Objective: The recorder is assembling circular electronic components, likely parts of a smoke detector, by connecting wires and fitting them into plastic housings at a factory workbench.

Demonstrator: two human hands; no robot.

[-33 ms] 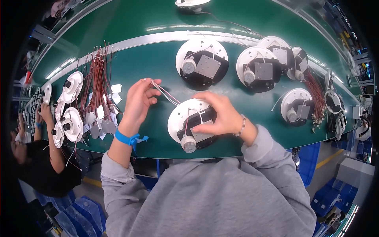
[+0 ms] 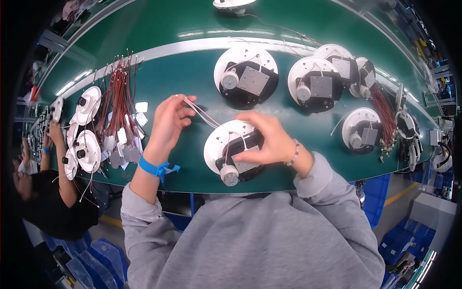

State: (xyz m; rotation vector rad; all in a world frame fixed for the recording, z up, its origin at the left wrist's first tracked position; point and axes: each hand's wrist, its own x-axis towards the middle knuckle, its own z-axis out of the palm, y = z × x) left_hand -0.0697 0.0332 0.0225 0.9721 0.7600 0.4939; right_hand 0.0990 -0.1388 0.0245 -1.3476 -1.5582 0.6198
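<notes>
Close to the table's front edge sits a round white-and-black device (image 2: 215, 149) with a grey metal plate and a ribbed cylindrical part (image 2: 229, 176) on its near side. My right hand (image 2: 269, 139) grips it from the right, fingers over the far rim and thumb across the plate. Thin white and reddish wires (image 2: 204, 115) run from its far side up to the left. My left hand (image 2: 169, 120) pinches their ends between thumb and forefinger, a little above the table. A blue strap circles my left wrist, a beaded bracelet my right.
Similar round devices stand beyond my hands (image 2: 248, 72) and to the right (image 2: 315, 84). Left lie a bundle of brown-red wires (image 2: 118, 86) with grey-white plates and several white domed housings (image 2: 88, 150). A co-worker (image 2: 60, 192) works at far left. More red wires (image 2: 385, 108) lie right.
My hands keep the same holds, with only a very slight shift of my left forearm. At far left the co-worker's arms have moved a little.
</notes>
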